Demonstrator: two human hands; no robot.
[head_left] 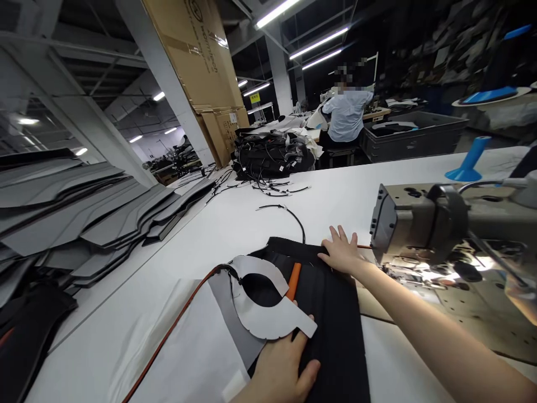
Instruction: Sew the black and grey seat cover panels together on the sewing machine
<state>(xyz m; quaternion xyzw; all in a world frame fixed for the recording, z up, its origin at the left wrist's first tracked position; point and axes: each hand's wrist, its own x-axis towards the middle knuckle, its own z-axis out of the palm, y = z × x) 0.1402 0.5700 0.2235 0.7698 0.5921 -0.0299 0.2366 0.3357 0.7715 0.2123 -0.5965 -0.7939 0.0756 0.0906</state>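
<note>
A black fabric panel (335, 330) lies on the white table beneath both my hands. My left hand (281, 361) rests on its lower part, thumb out to the side. A white curved piece (268, 322) with a round cut-out partly covers those fingers, whose tips show past its edge. My right hand (342, 252) lies with spread fingers at the panel's far right corner. An orange strip (294, 280) shows on the black panel beside the white piece. To the left, a white sheet-like section (188, 347) has orange-and-black edging (168, 336).
A sewing machine (419, 224) with its lamp lit stands close at right. Grey panels (104, 218) are stacked at left. A dark bundle with cables (272, 154) and a blue cone (470, 159) sit on the table (335, 193). Beyond, a person (346, 115) sits near a grey bin (413, 143).
</note>
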